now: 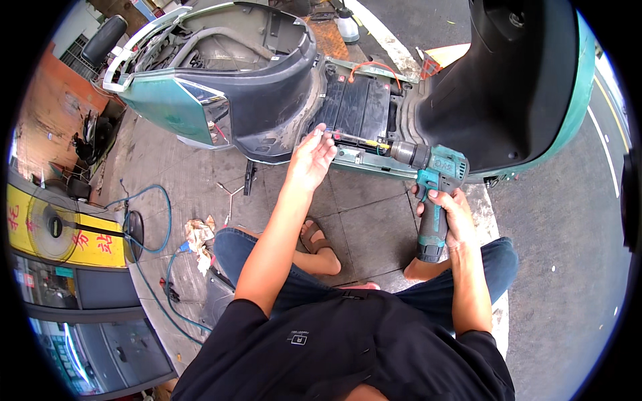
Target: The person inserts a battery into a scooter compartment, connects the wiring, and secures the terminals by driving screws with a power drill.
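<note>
My right hand (pixel 449 212) is wrapped round the grip of a teal and black cordless drill (pixel 438 175), its chuck facing left. A long thin driver bit (pixel 354 138) with a yellow section runs left from the chuck. At its far end, the fingertips of my left hand (pixel 313 157) are pinched together on the bit; whether a small screw sits there is too small to tell. Just beyond the bit lies the green and black scooter's (pixel 267 100) open floor section, where dark battery blocks (pixel 354 110) with red and orange wiring show.
On the paving to the left are a three-armed wrench (pixel 231 197), a crumpled cloth (pixel 200 240) and a blue hose (pixel 167 220). A fan (pixel 55 227) stands farther left. The scooter's front shield (pixel 501 87) rises at the right, beside the road. A spray bottle (pixel 347 25) stands behind.
</note>
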A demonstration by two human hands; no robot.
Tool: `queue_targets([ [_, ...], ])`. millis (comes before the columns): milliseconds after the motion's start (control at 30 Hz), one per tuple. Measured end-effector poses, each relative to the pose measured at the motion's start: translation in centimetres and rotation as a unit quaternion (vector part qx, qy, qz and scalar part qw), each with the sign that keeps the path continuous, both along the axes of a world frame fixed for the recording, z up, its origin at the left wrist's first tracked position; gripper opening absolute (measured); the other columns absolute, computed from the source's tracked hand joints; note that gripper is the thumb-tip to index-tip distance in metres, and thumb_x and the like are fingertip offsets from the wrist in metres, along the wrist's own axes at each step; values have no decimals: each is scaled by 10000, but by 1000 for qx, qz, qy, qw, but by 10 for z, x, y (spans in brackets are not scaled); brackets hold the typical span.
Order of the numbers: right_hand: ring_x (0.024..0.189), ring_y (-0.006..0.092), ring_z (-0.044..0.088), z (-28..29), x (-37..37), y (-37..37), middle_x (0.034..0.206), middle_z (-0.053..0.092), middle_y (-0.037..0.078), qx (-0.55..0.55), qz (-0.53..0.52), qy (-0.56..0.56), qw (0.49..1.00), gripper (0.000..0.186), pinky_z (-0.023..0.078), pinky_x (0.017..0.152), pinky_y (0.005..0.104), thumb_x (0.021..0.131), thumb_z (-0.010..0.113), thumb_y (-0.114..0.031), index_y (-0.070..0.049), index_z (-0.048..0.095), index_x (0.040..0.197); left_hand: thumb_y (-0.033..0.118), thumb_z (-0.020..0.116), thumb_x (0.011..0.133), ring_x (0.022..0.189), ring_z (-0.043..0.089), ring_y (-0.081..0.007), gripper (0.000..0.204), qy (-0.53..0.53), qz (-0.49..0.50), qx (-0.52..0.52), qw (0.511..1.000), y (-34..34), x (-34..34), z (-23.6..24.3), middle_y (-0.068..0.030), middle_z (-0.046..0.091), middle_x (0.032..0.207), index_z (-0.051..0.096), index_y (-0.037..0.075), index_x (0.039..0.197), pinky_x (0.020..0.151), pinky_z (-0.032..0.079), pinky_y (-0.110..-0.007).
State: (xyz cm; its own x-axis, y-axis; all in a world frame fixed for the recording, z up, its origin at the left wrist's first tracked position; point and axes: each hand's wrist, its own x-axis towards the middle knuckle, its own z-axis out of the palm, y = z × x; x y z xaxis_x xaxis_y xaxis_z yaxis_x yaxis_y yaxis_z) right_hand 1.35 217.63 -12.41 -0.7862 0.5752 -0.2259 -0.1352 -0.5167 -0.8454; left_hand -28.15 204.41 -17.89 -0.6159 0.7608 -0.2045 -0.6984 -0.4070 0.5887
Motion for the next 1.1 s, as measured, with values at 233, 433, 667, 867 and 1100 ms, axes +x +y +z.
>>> queue_targets([
  [233, 700, 140, 632, -1, 12, 5, 978, 678, 114, 41, -35, -13, 998, 320, 519, 674, 262, 822, 632, -92, 32, 593, 1115, 145, 550, 972, 1122, 614, -258, 167, -4, 5, -8, 1000, 39, 16, 6, -113, 653, 1166, 592, 63, 1110, 992, 499, -415],
  [433, 697, 150, 638, -12, 18, 4, 988, 675, 122, 2, -51, 0, 999, 339, 527, 663, 269, 826, 630, -109, 26, 579, 1133, 162, 527, 985, 1174, 589, -288, 158, -25, 12, -6, 1000, 52, 31, 4, -132, 630, 1210, 573, 59, 1095, 1033, 472, -448],
  [667, 687, 156, 643, -19, 20, -1, 999, 671, 138, -44, -59, 1, 997, 373, 538, 647, 274, 829, 619, -112, 29, 556, 1168, 168, 515, 991, 1165, 592, -318, 160, 18, 13, 3, 1000, 49, 36, 1, -174, 622, 1207, 564, 49, 1087, 1012, 489, -457],
  [867, 720, 141, 636, -21, 21, -2, 967, 673, 99, 42, -39, -12, 998, 322, 527, 695, 283, 831, 643, -110, 31, 593, 1117, 145, 566, 963, 1148, 604, -314, 188, 109, -38, -2, 993, 27, 26, 5, -196, 624, 1199, 567, 27, 1110, 988, 510, -443],
  [1100, 768, 134, 630, -19, 21, -4, 969, 669, 85, 192, -63, -5, 979, 308, 510, 732, 277, 829, 667, -90, 17, 602, 1110, 155, 546, 977, 1078, 641, -302, 208, 128, -86, 24, 988, 19, 11, 13, -190, 636, 1177, 560, 30, 1143, 921, 554, -414],
])
